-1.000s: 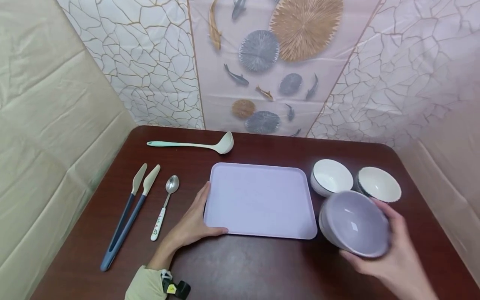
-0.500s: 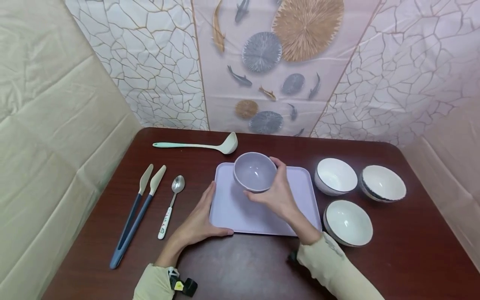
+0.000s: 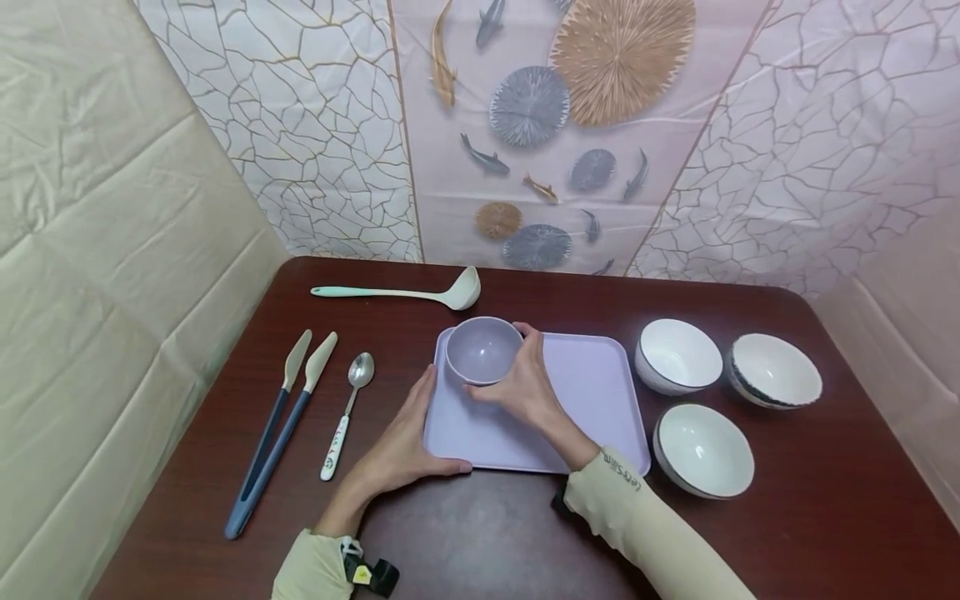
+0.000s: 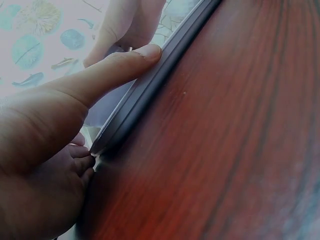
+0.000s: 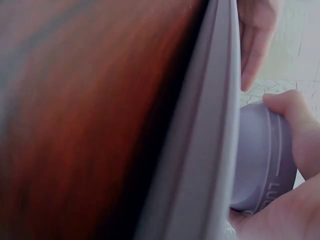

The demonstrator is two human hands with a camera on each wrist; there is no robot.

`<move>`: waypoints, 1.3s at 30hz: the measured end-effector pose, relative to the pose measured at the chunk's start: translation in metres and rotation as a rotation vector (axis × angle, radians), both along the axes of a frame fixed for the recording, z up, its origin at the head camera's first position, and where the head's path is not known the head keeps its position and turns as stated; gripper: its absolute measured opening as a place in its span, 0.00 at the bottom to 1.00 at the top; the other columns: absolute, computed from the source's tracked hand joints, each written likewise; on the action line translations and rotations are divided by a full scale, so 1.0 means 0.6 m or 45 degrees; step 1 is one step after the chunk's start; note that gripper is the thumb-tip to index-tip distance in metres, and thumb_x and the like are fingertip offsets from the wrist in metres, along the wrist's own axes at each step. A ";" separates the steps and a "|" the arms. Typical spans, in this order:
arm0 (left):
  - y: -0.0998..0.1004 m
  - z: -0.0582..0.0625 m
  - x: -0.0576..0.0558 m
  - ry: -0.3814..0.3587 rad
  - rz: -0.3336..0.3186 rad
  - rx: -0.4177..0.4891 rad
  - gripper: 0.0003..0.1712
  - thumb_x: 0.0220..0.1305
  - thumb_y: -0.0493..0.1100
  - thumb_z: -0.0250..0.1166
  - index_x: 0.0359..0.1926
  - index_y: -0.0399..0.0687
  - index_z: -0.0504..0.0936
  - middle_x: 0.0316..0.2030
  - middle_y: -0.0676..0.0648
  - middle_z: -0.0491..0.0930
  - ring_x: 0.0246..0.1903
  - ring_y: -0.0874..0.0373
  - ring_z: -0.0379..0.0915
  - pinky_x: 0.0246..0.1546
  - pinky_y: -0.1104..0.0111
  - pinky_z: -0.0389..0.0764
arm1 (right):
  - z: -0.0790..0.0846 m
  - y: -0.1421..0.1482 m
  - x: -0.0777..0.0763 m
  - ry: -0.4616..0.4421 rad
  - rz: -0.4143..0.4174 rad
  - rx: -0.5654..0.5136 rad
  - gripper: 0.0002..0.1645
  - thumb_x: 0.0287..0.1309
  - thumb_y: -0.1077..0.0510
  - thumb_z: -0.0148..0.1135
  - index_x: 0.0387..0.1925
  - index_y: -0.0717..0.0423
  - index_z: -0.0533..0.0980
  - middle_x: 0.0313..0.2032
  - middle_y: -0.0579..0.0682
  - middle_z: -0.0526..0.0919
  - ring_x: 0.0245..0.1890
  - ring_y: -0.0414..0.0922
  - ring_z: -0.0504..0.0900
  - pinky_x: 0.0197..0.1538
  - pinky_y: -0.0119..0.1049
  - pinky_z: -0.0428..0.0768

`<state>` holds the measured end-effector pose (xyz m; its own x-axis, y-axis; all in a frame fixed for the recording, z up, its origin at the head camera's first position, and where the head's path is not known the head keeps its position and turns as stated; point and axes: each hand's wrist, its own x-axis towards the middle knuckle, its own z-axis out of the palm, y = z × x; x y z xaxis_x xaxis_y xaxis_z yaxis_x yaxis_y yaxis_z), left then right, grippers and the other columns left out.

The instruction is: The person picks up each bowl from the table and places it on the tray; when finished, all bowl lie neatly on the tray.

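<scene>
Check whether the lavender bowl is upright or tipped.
Upright: the lavender bowl has its mouth facing up, held by the right hand.

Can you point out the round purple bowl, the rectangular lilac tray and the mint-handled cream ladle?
Round purple bowl (image 3: 481, 350), head view: inner surface.
Rectangular lilac tray (image 3: 590, 390), head view: bare right part.
Mint-handled cream ladle (image 3: 462, 291), head view: scoop.

"How many bowls (image 3: 703, 454) can you see?"

"Four: one lilac bowl (image 3: 482, 352), three white-lined. Whether any hides another nested inside, I can't tell."

"And the rest?"

"One tray (image 3: 588, 387), one ladle (image 3: 450, 296), one spoon (image 3: 340, 436), one pair of tongs (image 3: 277, 446), one counter (image 3: 825, 492)."

"Any hands (image 3: 400, 454) to add?"

"Two, a left and a right."
</scene>
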<state>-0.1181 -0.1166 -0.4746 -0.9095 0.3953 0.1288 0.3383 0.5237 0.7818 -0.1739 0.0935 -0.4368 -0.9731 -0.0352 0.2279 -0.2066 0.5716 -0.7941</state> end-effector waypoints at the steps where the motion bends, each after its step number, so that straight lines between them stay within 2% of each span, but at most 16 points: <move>1: 0.000 0.001 0.000 0.000 -0.001 0.001 0.81 0.35 0.70 0.79 0.78 0.43 0.37 0.76 0.43 0.39 0.72 0.53 0.42 0.66 0.53 0.56 | 0.000 0.000 0.000 0.000 0.000 0.006 0.70 0.22 0.50 0.87 0.65 0.64 0.53 0.61 0.59 0.60 0.57 0.52 0.69 0.60 0.42 0.68; 12: 0.001 0.006 -0.003 0.000 -0.010 0.008 0.81 0.36 0.70 0.78 0.78 0.44 0.37 0.77 0.44 0.38 0.73 0.52 0.41 0.66 0.51 0.56 | 0.000 0.001 0.000 0.012 -0.001 0.023 0.70 0.24 0.50 0.86 0.65 0.65 0.52 0.61 0.60 0.59 0.57 0.55 0.69 0.60 0.44 0.68; 19: 0.004 0.005 -0.004 0.006 -0.008 -0.012 0.81 0.36 0.71 0.77 0.78 0.44 0.36 0.77 0.44 0.37 0.73 0.52 0.41 0.66 0.51 0.56 | 0.005 0.006 0.006 0.003 0.014 0.046 0.78 0.25 0.47 0.87 0.71 0.64 0.45 0.66 0.61 0.54 0.64 0.54 0.61 0.64 0.44 0.63; 24: 0.004 0.006 -0.003 -0.005 0.001 -0.007 0.81 0.36 0.70 0.78 0.78 0.45 0.36 0.77 0.45 0.38 0.73 0.52 0.42 0.65 0.50 0.57 | 0.016 0.014 0.018 -0.027 0.028 0.069 0.78 0.28 0.43 0.85 0.72 0.60 0.43 0.68 0.59 0.53 0.66 0.53 0.59 0.65 0.45 0.62; 28: 0.005 0.004 -0.001 0.012 -0.004 0.004 0.80 0.37 0.69 0.79 0.78 0.45 0.37 0.77 0.44 0.38 0.72 0.52 0.42 0.65 0.50 0.58 | 0.041 0.032 0.038 -0.025 0.032 0.092 0.76 0.31 0.43 0.84 0.72 0.60 0.44 0.69 0.60 0.53 0.67 0.56 0.59 0.65 0.48 0.62; 31: 0.006 0.001 0.001 0.020 -0.008 0.009 0.80 0.37 0.68 0.79 0.78 0.44 0.37 0.77 0.45 0.39 0.73 0.52 0.41 0.65 0.50 0.58 | 0.068 0.061 0.059 0.036 0.070 0.076 0.67 0.38 0.47 0.82 0.71 0.62 0.50 0.68 0.59 0.59 0.66 0.55 0.61 0.66 0.48 0.62; 33: 0.006 -0.001 0.003 0.014 -0.008 0.009 0.80 0.37 0.67 0.80 0.78 0.45 0.37 0.77 0.45 0.38 0.73 0.53 0.40 0.66 0.51 0.57 | 0.089 0.091 0.075 0.108 0.119 0.059 0.54 0.44 0.51 0.79 0.68 0.61 0.60 0.64 0.55 0.68 0.64 0.51 0.66 0.65 0.45 0.64; 36: 0.006 0.000 0.005 -0.005 0.001 0.016 0.80 0.36 0.65 0.81 0.78 0.46 0.37 0.77 0.46 0.38 0.73 0.55 0.39 0.66 0.52 0.56 | 0.122 0.150 0.099 0.211 0.194 0.043 0.30 0.54 0.57 0.74 0.57 0.56 0.73 0.53 0.47 0.81 0.55 0.44 0.77 0.58 0.36 0.72; 39: 0.007 0.002 0.006 -0.009 0.008 0.019 0.80 0.36 0.64 0.82 0.78 0.46 0.37 0.77 0.46 0.38 0.73 0.55 0.39 0.66 0.52 0.55 | 0.152 0.221 0.123 0.286 0.213 0.092 0.18 0.57 0.62 0.70 0.50 0.51 0.79 0.43 0.43 0.86 0.44 0.38 0.83 0.47 0.28 0.77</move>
